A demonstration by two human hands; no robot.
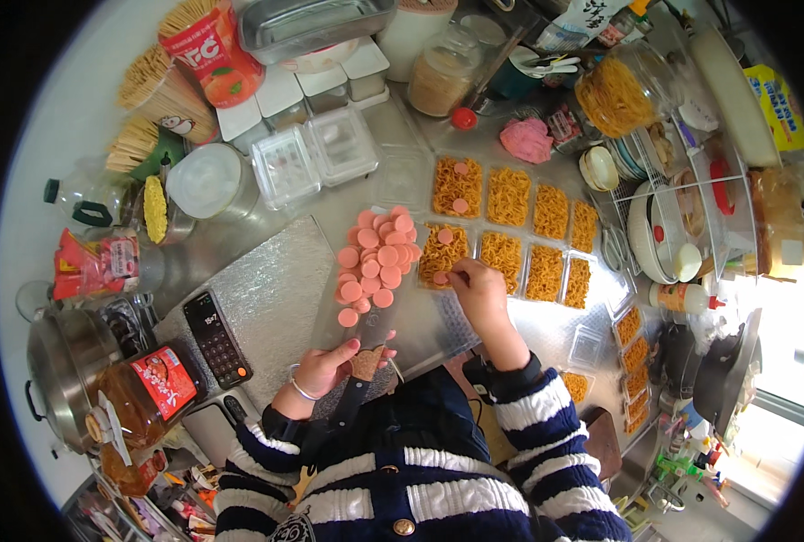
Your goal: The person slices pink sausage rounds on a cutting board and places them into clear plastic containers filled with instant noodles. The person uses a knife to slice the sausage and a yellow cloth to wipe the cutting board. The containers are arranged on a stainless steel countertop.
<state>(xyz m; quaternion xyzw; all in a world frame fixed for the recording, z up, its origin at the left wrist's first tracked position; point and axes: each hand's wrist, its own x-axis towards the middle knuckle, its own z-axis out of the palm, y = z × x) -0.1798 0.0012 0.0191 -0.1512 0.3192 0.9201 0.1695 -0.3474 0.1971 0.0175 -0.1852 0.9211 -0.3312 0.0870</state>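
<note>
My left hand (329,366) is closed round a broad-bladed kitchen knife (379,323), its dark handle pointing toward me. Round pink sausage slices (382,257) lie heaped on the blade. My right hand (481,298) reaches over the nearer left container of noodles (444,256), fingertips pinched together just beside a pink slice at its lower edge. Whether a slice is between the fingers is hidden. Another slice lies higher in that container. In the container behind it, two slices rest on the noodles (458,185).
Several more noodle containers (508,196) stand in rows to the right. A silvery board (266,289) with a phone (216,336) is at left. Empty clear containers (340,144), a lidded tub (207,181) and jars (442,72) line the back; a dish rack (682,194) stands right.
</note>
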